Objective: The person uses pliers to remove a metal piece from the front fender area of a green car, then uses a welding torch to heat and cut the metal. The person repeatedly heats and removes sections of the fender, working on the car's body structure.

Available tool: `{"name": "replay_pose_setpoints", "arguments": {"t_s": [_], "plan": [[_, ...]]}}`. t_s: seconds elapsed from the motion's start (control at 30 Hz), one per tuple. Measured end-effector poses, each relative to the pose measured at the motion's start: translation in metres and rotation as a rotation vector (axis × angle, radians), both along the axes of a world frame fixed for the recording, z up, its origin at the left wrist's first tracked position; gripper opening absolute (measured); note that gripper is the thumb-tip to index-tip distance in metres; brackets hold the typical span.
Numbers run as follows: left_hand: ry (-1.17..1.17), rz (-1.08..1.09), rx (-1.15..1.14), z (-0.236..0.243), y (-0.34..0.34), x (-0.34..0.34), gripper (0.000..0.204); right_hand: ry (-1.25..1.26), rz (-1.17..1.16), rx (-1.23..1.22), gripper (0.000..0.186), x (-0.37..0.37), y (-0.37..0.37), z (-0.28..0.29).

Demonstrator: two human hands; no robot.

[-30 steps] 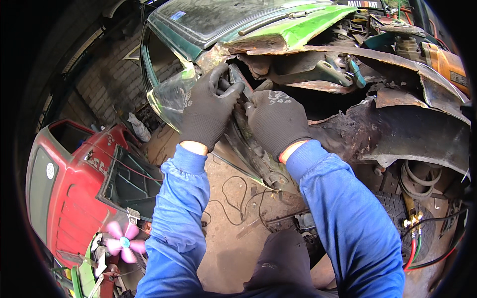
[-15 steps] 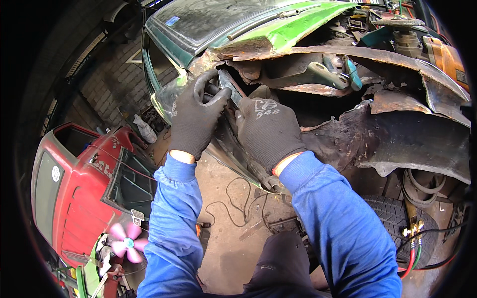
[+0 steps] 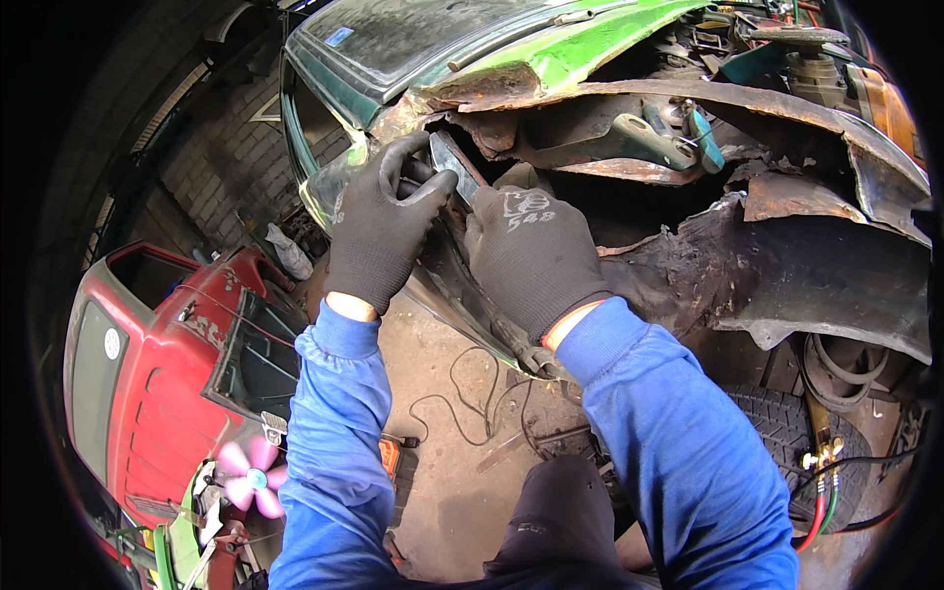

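My left hand [image 3: 379, 226] and my right hand [image 3: 536, 251], both in dark knit gloves, meet at the corroded front body of a green car [image 3: 344, 84]. Between them sits a flat, grey metal piece [image 3: 454, 165] with a reddish-brown edge, tilted beside the gap in the bodywork. The left fingers curl around its upper end, the thumb pointing toward it. Gripping its lower end, the right hand hides most of its own fingers. Whether the piece is loose or joined to the car cannot be seen.
Torn, rusty sheet metal [image 3: 688, 265] spreads to the right, below a bright green panel [image 3: 619, 44]. A teal-handled tool [image 3: 704, 138] rests in the cavity. A tyre [image 3: 777, 433], gas torch fittings [image 3: 821, 457] and hoses lie lower right. At left stand a red vehicle body [image 3: 167, 393] and pink fan [image 3: 254, 479].
Both hands keep almost the same place around the metal piece. My left forearm has shifted slightly left, showing more of an orange object on the floor beside it.
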State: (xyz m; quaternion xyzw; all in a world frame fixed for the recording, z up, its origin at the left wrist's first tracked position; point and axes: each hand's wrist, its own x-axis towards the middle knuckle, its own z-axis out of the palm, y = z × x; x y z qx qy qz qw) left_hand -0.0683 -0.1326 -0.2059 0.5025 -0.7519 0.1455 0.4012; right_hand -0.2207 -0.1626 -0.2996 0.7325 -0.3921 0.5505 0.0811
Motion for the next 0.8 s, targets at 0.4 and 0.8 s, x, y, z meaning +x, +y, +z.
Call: {"name": "replay_pose_setpoints", "arguments": {"t_s": [0.4,0.8], "plan": [[-0.659,-0.045,-0.281,0.011,0.002,0.012,0.049,0.007,0.007,0.100,0.019,0.000,0.000,0.004],[-0.897,-0.147,-0.015,0.023,-0.017,0.021,0.046,0.037,-0.016,0.030,0.017,0.000,0.002,-0.001]]}}
